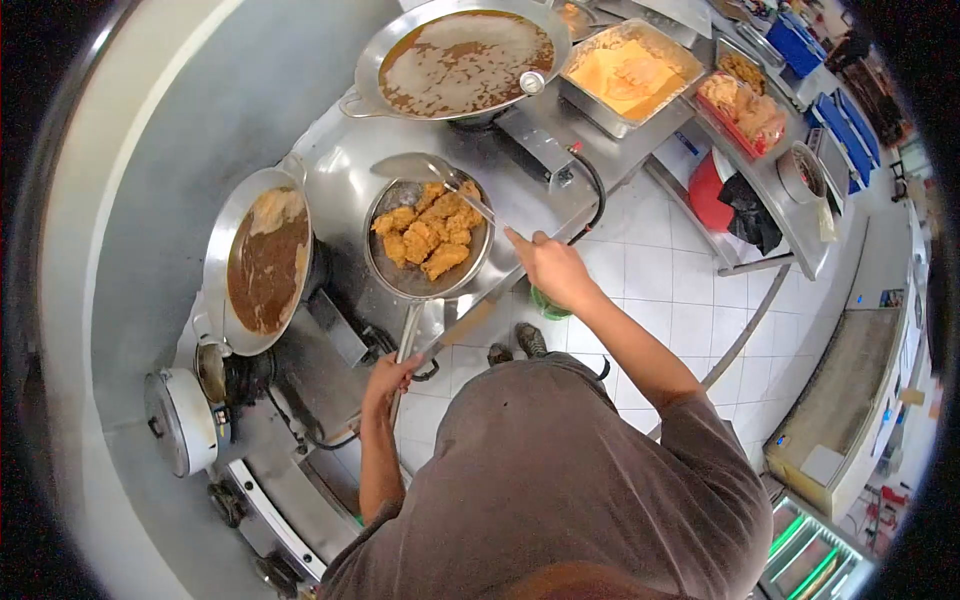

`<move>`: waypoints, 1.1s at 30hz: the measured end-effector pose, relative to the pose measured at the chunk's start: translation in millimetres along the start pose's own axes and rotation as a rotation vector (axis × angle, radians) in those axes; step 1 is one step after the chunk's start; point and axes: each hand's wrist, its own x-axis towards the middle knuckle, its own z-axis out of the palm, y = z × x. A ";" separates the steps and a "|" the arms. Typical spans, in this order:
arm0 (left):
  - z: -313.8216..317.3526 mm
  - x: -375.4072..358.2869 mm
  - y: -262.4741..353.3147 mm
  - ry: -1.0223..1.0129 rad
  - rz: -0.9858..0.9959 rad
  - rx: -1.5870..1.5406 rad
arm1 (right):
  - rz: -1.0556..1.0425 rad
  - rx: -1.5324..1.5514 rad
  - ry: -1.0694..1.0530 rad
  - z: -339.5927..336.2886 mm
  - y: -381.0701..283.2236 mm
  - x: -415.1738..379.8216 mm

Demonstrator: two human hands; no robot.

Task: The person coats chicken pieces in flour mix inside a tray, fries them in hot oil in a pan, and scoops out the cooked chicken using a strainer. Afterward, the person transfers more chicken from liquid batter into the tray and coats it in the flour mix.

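Several pieces of golden fried chicken (428, 235) lie in a round mesh strainer (408, 284) over the steel counter. My left hand (388, 380) is wrapped round the strainer's long handle. Right of the strainer, my right hand (550, 268) is closed on the handle end of a metal skimmer (408, 165), whose flat head is over the strainer's far rim. One finger of that hand points along the handle. A wide pan of foamy brown oil (465, 62) stands beyond the strainer, and a second pan of oil (265, 260) stands to its left.
A tray of orange-yellow flour (632, 75) and a red basket of raw meat (742, 112) are at the upper right. A black gas hose (600, 195) curves over the counter's edge. A white lidded pot (185, 422) stands at the left. Tiled floor shows below.
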 end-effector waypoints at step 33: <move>218.5 -8.1 204.5 0.043 0.952 0.136 | 1.061 0.421 0.627 97.4 323.1 -341.2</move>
